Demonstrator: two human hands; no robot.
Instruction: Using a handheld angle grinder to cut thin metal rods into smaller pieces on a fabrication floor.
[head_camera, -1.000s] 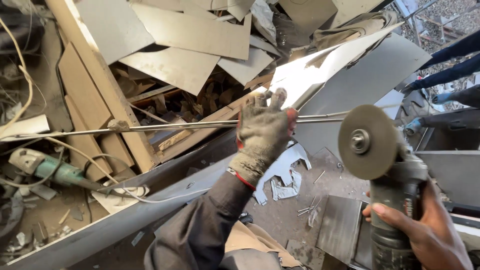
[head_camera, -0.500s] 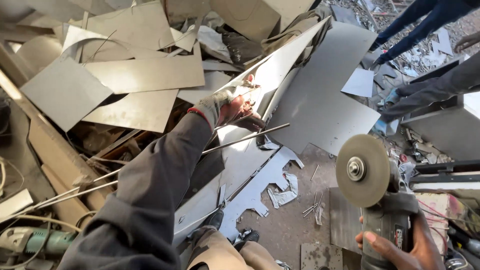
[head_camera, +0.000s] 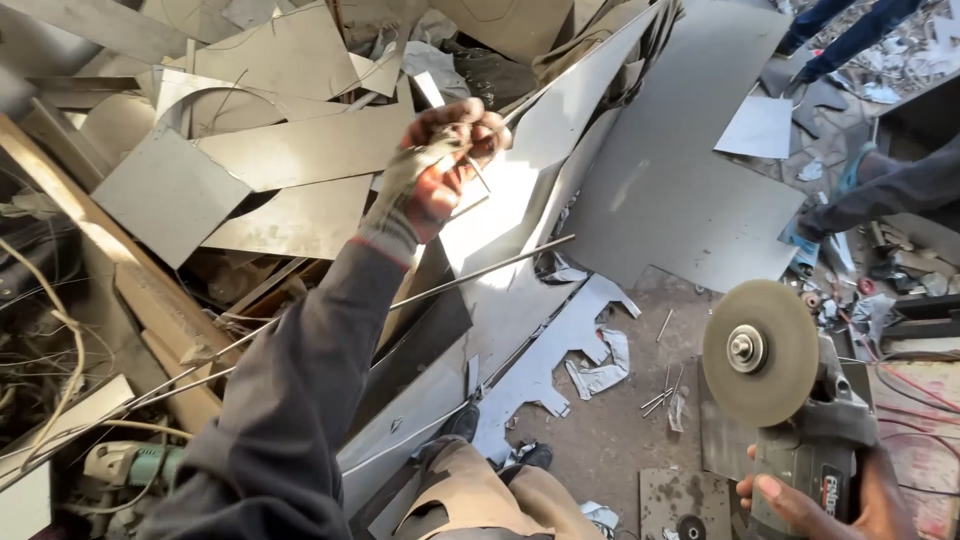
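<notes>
Gripping a thin metal strip (head_camera: 470, 175) in my gloved left hand (head_camera: 440, 165), I have it lifted clear of the scrap sheets (head_camera: 300, 150). My right hand (head_camera: 830, 500) clutches the angle grinder (head_camera: 790, 400); no cut started yet.

With the long rod (head_camera: 400, 300) at the centre, the left hand (head_camera: 440, 165) sits at twelve o'clock over the sheet-metal heap (head_camera: 280, 150), the angle grinder (head_camera: 790, 400) in the right hand (head_camera: 830, 495) at four, and a second grinder (head_camera: 125, 462) at eight.

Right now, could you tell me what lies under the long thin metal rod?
Under the rod lie pale cut sheet-metal pieces and darker scrap. The left hand, raised above, and its sleeve cover the rest.
</notes>
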